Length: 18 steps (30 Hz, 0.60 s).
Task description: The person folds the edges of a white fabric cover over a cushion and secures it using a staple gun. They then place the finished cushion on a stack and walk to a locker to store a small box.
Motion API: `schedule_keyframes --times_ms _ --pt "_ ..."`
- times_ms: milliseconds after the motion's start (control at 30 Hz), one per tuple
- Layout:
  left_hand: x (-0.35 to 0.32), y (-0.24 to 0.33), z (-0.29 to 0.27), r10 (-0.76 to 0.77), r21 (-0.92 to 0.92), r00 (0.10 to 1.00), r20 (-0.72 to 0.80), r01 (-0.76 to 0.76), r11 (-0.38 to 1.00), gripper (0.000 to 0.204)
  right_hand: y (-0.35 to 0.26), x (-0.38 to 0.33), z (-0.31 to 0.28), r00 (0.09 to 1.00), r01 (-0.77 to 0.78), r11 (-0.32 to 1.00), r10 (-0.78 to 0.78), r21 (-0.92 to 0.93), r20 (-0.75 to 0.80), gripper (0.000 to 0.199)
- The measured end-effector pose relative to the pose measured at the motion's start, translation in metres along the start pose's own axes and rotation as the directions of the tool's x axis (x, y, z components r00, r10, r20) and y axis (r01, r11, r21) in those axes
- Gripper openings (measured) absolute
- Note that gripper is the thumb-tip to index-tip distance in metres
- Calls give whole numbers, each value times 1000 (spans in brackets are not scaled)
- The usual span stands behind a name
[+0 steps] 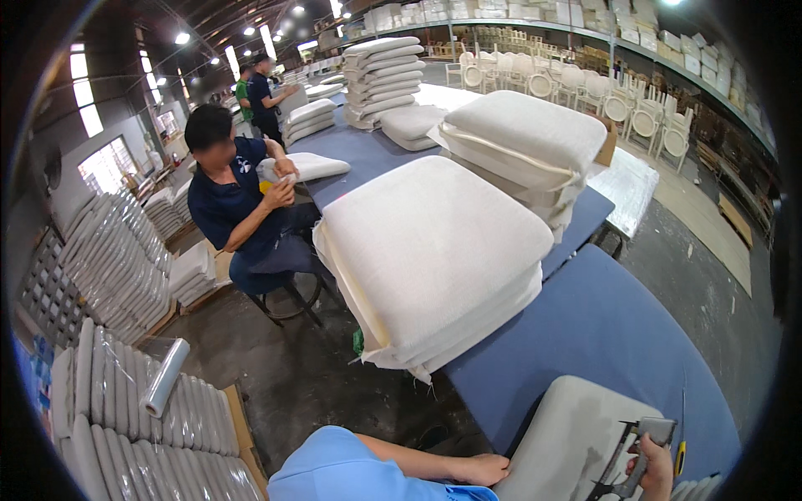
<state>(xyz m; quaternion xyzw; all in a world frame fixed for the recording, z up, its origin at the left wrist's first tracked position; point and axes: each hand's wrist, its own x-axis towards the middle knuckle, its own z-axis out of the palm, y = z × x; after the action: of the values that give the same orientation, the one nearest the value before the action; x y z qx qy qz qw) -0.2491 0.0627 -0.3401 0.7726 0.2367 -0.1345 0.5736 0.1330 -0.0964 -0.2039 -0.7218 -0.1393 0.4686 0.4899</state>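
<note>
A grey padded seat cushion (560,438) lies at the near corner of the blue table, with a darker shadow across its top. My left hand (487,469) has its fingers curled at the cushion's left edge. In my right hand (656,469), over the cushion's right side, is a staple gun (657,429) with a grey head and black lower parts. My fingers wrap round its handle, and its nose points left across the cushion. Just right of that hand, a yellow-handled cutter (680,458) rests on the table.
Beyond my arms, a stack of pale cushions (434,259) stands on the blue table (618,326), with a second stack (526,134) behind. Seated at the left, a co-worker (242,184) handles a cushion. Plastic-wrapped cushions (150,401) and a film roll (167,377) are at lower left.
</note>
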Motion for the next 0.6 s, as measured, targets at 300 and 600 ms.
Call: schedule_keyframes --times_ms 300,600 --pt "-1 7 -30 -107 136 990 96 93 986 45 -19 114 92 883 -415 910 408 -19 234 41" --pt "-51 -18 -94 15 87 998 61 -20 996 41 -27 80 132 928 -352 936 351 -9 127 46"
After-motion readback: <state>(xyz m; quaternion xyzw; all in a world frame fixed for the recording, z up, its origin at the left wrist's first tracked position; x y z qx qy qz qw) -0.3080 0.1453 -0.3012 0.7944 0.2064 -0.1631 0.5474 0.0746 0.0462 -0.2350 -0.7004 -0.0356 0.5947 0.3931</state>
